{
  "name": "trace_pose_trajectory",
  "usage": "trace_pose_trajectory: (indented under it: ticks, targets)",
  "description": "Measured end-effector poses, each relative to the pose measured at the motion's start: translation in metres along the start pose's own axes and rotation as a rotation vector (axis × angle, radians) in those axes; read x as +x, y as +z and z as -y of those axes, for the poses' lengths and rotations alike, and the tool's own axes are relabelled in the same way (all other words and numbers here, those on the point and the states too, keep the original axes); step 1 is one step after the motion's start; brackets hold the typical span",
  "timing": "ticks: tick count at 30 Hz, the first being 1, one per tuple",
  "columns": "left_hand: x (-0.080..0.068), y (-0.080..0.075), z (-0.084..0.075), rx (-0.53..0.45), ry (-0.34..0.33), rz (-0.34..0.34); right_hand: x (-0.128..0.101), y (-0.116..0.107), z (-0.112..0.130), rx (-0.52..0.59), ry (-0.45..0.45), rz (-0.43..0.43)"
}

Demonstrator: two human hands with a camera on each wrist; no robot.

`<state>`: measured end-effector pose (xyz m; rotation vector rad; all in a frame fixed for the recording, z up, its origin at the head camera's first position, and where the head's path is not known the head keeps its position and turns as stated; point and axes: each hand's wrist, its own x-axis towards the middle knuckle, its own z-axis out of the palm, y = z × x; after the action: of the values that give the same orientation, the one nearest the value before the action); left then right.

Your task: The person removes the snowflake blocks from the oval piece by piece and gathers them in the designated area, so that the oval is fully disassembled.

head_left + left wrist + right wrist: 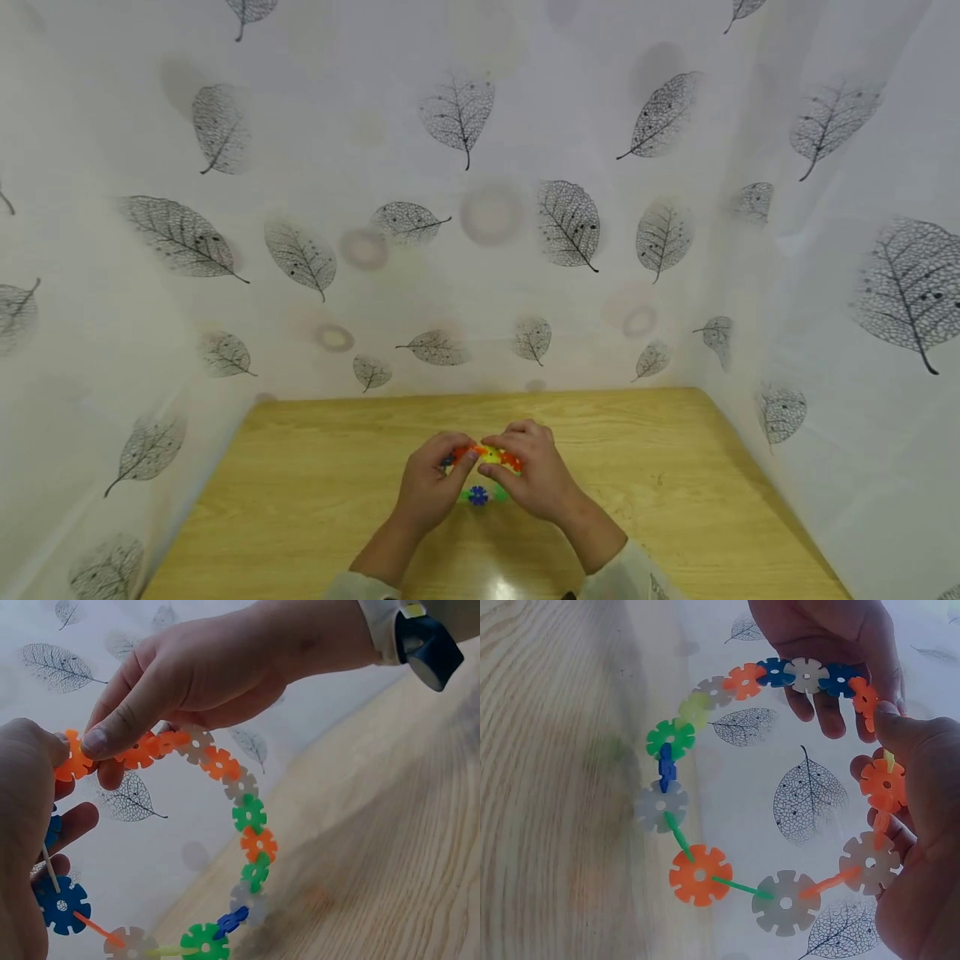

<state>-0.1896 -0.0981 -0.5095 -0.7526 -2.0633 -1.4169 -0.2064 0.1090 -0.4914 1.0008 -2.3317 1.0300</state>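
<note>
Right wrist view: left hand [832, 645] and right hand [922, 825] both pinch a plastic snowflake-disc ring [697, 874], notched, multicoloured, above the wooden table [547, 787].

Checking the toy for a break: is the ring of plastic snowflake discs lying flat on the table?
No, both hands hold the ring of discs in the air above the wooden table.

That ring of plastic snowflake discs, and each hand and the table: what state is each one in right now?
Ring of discs: linked into a loop, held up above the table, apparently open at the top between the hands.
Left hand: pinches an orange disc at the top of the ring.
Right hand: pinches the neighbouring orange discs.
Table: bare wood under the hands, glare near the front edge.
</note>
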Motion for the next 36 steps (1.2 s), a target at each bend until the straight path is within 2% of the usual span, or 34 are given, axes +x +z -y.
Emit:
trace_pose_trajectory:
  ticks: [3, 6, 10, 12, 17, 22, 25, 29, 36]
  targets:
    - [0.0, 0.003, 0.001, 0.008, 0.011, -0.022, 0.001, -0.003, 0.001, -0.02, -0.011, -0.001]
    - [-0.002, 0.005, 0.0, -0.013, -0.018, -0.026, 0.001, -0.004, 0.001, -0.014, -0.015, 0.011]
    - [-0.006, 0.002, -0.002, -0.06, -0.091, 0.001, -0.001, -0.005, 0.001, 0.001, -0.005, 0.05]
    - [-0.007, -0.002, -0.001, -0.076, -0.135, -0.015, -0.002, -0.008, 0.0, 0.006, 0.013, 0.054]
    - [-0.008, -0.014, 0.0, -0.111, -0.303, -0.074, -0.005, -0.016, -0.003, 0.072, 0.117, 0.033]
    - [-0.01, -0.014, 0.002, -0.213, -0.49, 0.003, -0.002, -0.017, -0.004, 0.126, 0.169, 0.025]
    - [-0.012, -0.011, 0.003, -0.245, -0.588, -0.011, -0.001, -0.014, -0.005, 0.125, 0.178, 0.002]
    - [-0.014, -0.007, 0.006, -0.242, -0.633, -0.035, -0.002, -0.012, -0.005, 0.134, 0.176, -0.011]
    - [-0.013, -0.001, 0.01, -0.186, -0.677, 0.04, -0.001, -0.007, -0.004, 0.147, 0.177, 0.022]
